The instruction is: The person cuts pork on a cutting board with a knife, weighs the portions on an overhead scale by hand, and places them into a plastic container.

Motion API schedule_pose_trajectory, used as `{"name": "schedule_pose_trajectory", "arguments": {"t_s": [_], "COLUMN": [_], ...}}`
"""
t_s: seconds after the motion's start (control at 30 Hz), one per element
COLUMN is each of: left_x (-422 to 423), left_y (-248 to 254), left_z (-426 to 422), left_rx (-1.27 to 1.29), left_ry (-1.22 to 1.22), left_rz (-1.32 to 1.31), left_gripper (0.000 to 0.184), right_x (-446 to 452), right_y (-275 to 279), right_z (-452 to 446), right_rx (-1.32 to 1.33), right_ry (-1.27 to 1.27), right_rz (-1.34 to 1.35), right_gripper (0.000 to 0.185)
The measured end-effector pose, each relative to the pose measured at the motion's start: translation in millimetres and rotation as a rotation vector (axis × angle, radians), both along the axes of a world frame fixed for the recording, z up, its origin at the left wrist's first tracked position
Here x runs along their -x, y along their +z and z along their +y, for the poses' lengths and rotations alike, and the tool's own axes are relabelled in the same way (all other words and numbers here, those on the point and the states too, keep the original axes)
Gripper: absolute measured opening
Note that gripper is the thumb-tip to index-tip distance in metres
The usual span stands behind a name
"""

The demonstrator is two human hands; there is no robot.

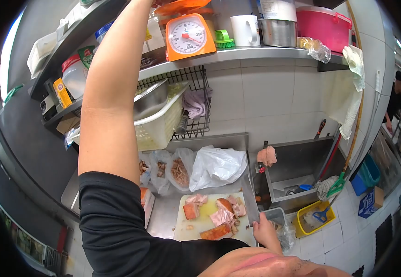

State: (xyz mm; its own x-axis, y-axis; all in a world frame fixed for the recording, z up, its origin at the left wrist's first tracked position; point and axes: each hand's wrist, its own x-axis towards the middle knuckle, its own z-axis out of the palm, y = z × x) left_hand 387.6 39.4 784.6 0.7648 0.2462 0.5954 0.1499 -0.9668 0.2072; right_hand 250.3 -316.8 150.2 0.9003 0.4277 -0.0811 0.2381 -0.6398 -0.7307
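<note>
My left arm stretches up to the shelf, where my left hand (155,3) barely shows at the top edge beside the orange kitchen scale (186,37); its fingers are hidden. Low on the right, my right hand (267,234) is closed at the cutting board's right side, next to a grey metal edge; what it grips is unclear. Chunks of roasted meat with browned skin (215,232) and pale pink pieces (221,216) lie on the white cutting board (181,226). Behind the board stand plastic bags of meat scraps (180,171) and a white plastic bag (219,167).
Above the counter, the shelf (237,54) holds a white mug (245,31), a metal pot (279,33) and a pink tub (323,28). A white basket (159,127) hangs low. Right are a sink (302,161), mop handles and a yellow bucket (314,219). Another person (398,97) stands far right.
</note>
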Motion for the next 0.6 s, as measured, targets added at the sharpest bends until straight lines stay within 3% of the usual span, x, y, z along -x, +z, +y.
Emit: {"name": "schedule_pose_trajectory", "arguments": {"t_s": [0.2, 0.3, 0.4, 0.5, 0.6], "left_x": [2.3, -14.0, -20.9, -25.1, -57.6], "left_y": [9.0, 1.0, 2.1, 3.3, 21.7], "left_z": [-5.3, -3.8, -0.3, 5.1, 39.6], "left_rx": [0.048, 0.149, 0.081, 0.222, 0.044], "left_ry": [0.017, 0.075, 0.064, -0.030, -0.138], "left_rz": [0.117, -0.006, -0.003, 0.036, 0.061], "left_gripper": [0.079, 0.081, 0.079, 0.066, 0.054], "right_x": [14.0, 21.5, 31.1, 41.8, 50.7], "right_y": [-5.7, -8.0, -10.5, -18.1, -20.2], "right_z": [-11.0, -17.8, -24.7, -30.7, -33.4], "right_rx": [-0.036, -0.021, -0.005, -0.018, -0.023], "right_ry": [-0.035, -0.081, -0.124, -0.168, -0.200], "right_rz": [-0.026, -0.006, -0.005, -0.020, -0.032], "right_gripper": [0.030, 0.030, 0.031, 0.031, 0.030]}}
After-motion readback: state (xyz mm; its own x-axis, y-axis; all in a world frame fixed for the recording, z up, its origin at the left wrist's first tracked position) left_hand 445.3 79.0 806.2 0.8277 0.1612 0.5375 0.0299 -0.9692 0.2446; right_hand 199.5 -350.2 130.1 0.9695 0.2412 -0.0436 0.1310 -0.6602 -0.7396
